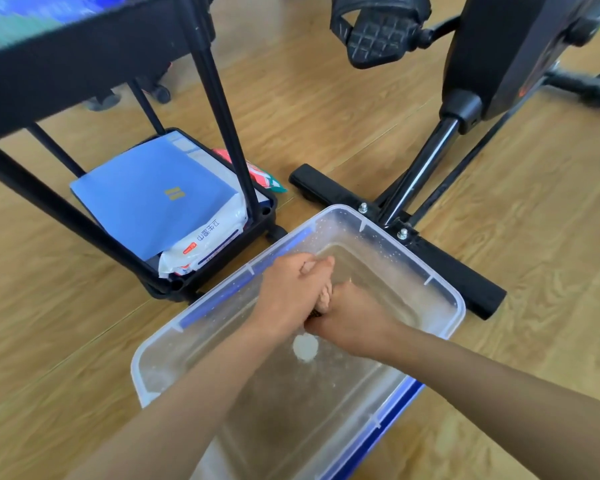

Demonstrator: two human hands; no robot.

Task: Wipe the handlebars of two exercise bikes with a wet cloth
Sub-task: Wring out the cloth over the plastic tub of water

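**Cloth wrung over the water tub**

While both fists clamp a twisted cloth [324, 295], the left hand [293, 289] and right hand [352, 322] meet over the clear plastic tub [440, 271]. Beyond them stands an exercise bike [430, 161]; a black cart [222, 237] sits farther left.

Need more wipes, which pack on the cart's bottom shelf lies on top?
The flat blue pack; it rests atop the white pack, which peeks out beneath.
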